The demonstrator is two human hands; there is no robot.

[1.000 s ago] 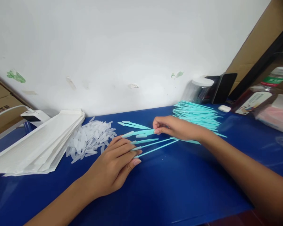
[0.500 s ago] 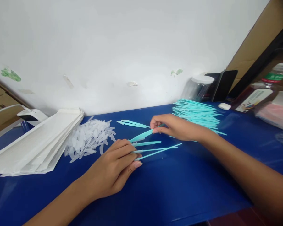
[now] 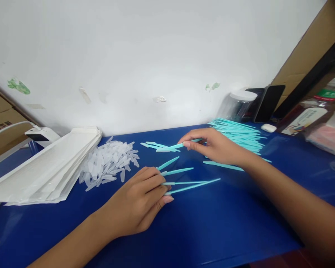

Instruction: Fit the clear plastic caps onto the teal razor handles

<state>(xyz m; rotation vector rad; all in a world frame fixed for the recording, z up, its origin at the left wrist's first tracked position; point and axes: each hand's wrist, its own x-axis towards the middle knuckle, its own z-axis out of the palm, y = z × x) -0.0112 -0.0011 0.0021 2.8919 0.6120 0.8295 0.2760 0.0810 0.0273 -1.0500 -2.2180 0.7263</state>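
My left hand (image 3: 146,199) is closed around several teal eyebrow razors (image 3: 181,171), their slim handles fanning out to the right from between the fingers. Whitish ends of some of them show beside my fingertips. A single teal eyebrow razor (image 3: 170,147) is pinched in my right hand (image 3: 209,145), its pale end pointing left. That end crosses two razors (image 3: 150,144) lying on the blue table (image 3: 201,223). Another razor (image 3: 225,166) lies under my right wrist. Left of my hands spreads a heap of translucent blade caps (image 3: 110,162).
A large pile of teal razors (image 3: 237,132) lies behind my right hand. Beyond it stand a lidded clear jar (image 3: 238,104), a dark phone (image 3: 272,104) and a bottle (image 3: 304,119). White paper sleeves (image 3: 53,167) and a white device (image 3: 43,136) are at left.
My right hand has drawn away from the left hand's fan and now holds a razor over the two lying at the back. The left hand keeps its razors.
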